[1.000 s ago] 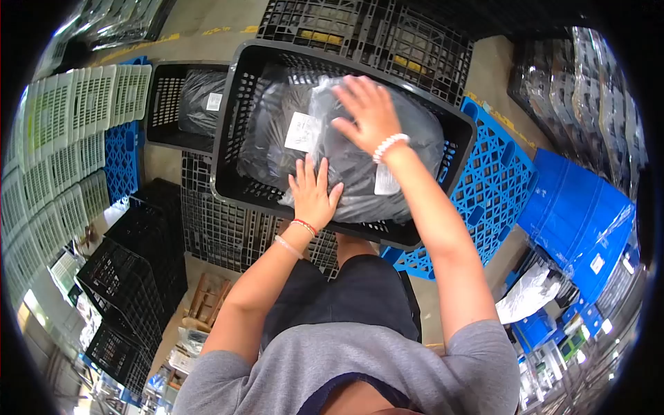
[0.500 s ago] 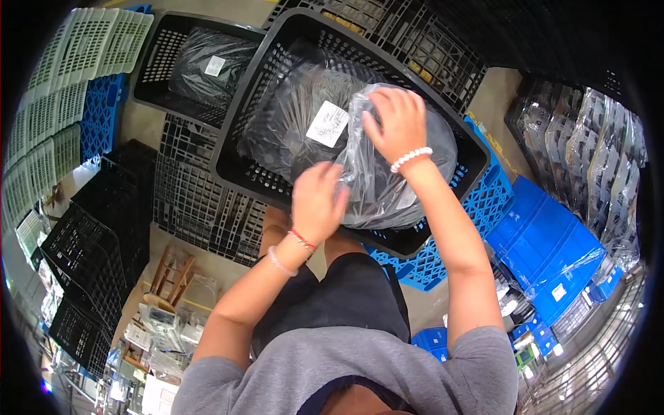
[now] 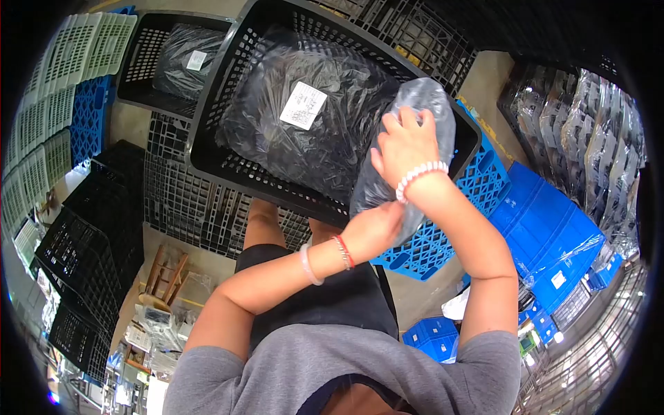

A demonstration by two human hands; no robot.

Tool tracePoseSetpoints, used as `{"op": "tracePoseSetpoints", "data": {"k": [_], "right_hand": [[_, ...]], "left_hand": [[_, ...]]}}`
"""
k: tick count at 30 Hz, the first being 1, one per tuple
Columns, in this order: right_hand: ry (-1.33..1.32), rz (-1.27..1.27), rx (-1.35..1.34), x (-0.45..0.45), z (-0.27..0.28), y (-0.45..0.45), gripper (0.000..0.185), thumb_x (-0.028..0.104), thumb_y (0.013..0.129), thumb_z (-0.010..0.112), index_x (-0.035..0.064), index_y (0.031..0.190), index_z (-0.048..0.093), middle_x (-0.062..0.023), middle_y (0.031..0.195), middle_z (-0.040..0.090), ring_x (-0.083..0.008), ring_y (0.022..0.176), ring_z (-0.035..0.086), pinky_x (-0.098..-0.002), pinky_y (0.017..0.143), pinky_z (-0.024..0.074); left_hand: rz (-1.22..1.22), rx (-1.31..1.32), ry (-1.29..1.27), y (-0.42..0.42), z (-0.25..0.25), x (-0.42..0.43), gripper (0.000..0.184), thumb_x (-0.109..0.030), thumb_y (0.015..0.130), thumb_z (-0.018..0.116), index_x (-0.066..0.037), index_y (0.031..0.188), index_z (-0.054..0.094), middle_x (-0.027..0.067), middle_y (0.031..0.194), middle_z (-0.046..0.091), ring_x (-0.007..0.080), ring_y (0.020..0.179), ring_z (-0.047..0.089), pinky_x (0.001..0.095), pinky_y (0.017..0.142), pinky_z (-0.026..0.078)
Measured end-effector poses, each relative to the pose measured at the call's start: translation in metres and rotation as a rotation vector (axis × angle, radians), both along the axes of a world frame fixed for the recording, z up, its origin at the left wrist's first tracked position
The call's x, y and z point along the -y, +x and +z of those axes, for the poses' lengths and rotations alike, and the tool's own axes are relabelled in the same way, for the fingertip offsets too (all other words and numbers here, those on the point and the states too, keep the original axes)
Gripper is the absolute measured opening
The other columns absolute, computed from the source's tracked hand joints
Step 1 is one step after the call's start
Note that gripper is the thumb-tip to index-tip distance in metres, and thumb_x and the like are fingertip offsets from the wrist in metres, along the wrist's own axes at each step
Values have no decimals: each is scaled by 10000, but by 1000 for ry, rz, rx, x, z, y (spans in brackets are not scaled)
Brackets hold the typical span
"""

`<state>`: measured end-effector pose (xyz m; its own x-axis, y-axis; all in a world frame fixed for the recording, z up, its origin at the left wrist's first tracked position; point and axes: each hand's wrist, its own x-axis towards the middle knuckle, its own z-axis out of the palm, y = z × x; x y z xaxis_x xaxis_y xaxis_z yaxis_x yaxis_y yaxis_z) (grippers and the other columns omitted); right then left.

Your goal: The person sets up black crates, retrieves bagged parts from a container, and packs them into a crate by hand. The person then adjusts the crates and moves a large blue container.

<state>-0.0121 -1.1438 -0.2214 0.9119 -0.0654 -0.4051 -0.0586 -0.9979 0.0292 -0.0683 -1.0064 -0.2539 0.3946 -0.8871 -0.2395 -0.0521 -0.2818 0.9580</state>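
A large black perforated crate (image 3: 232,173) is in front of me, holding a dark bundle in clear plastic with a white label (image 3: 303,105). At the crate's right end, a second plastic bag (image 3: 422,97) with grey contents stands tilted and reaches over the near rim. My right hand (image 3: 409,145), wearing a white bead bracelet, presses on this bag with bent fingers closed on its film. My left hand (image 3: 375,229), with a red bracelet at the wrist, is closed at the bag's near lower edge. Its fingertips are partly hidden.
A smaller black crate (image 3: 131,76) with another labelled bundle (image 3: 181,66) stands at the far left. Beneath are black pallets (image 3: 180,187) and a blue pallet (image 3: 415,259). Blue boxes (image 3: 546,228) and wrapped stacks (image 3: 574,131) line the right; black crates (image 3: 83,228) stand left.
The second bag has moved right and been tipped up off the labelled bundle, which now shows more fully. My left hand has moved right and down to the bag's near edge.
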Motion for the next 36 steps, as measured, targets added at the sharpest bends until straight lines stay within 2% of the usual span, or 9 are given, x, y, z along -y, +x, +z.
{"op": "tracePoseSetpoints", "data": {"k": [3,5,7,11,13,15,18,25,36], "right_hand": [[31,240,225,-12,-15,-14,231,279,712,600,94,843,647,-21,1014,534,-214,1052,434,-419,958,263],[91,240,151,-14,-38,-27,318,306,736,574,84,956,628,-42,1142,506,-231,1134,396,-432,1008,221],[-169,123,-351,-10,-55,-38,379,338,765,543,73,1028,613,-65,1211,477,-249,1201,344,-438,1030,197],[-47,75,-215,4,-42,-69,423,369,805,502,53,1072,590,-76,1240,458,-256,1236,302,-439,1025,212],[-25,49,-204,4,-35,-72,425,371,812,493,52,1077,585,-75,1249,450,-257,1239,296,-437,1025,214],[-15,68,-233,5,-36,-73,502,392,824,465,8,1138,540,-91,1275,417,-284,1258,252,-416,1032,210],[-36,51,-156,7,-42,-78,420,370,813,491,58,1079,584,-70,1250,448,-256,1242,291,-437,1028,211],[20,2,-130,7,-45,-85,423,365,808,502,52,1083,579,-70,1253,445,-252,1242,295,-420,1034,212],[12,22,-53,7,-46,-78,387,355,778,539,45,1002,602,-83,1182,489,-267,1196,343,-434,1003,248]], "left_hand": [[-84,79,-111,-25,-5,11,206,-88,780,490,5,958,446,197,718,539,364,648,561,437,540,450],[-68,15,-66,-23,-2,13,187,-109,797,505,-8,953,484,194,753,549,360,651,564,431,558,457],[-59,-61,-8,-12,6,8,172,-130,813,520,-22,948,522,190,788,560,356,655,567,425,577,465],[87,-138,26,69,6,-5,184,-188,834,531,-40,940,560,122,776,567,278,703,589,337,614,475],[58,257,206,98,-23,5,185,-212,821,508,-68,911,584,92,915,578,257,845,576,368,754,462],[-218,909,58,96,-91,18,198,-210,800,503,-82,897,618,69,1001,561,221,1025,504,410,937,351],[-599,1206,-128,89,-131,44,231,-203,743,541,-64,910,619,53,1025,540,200,1104,435,428,1037,211],[-921,1072,-98,99,-143,52,294,-328,766,515,-104,901,651,33,1037,541,206,1134,401,434,1062,137],[-744,975,-201,157,-104,11,221,-287,763,527,-77,830,542,97,910,535,250,980,499,365,992,292]]}}
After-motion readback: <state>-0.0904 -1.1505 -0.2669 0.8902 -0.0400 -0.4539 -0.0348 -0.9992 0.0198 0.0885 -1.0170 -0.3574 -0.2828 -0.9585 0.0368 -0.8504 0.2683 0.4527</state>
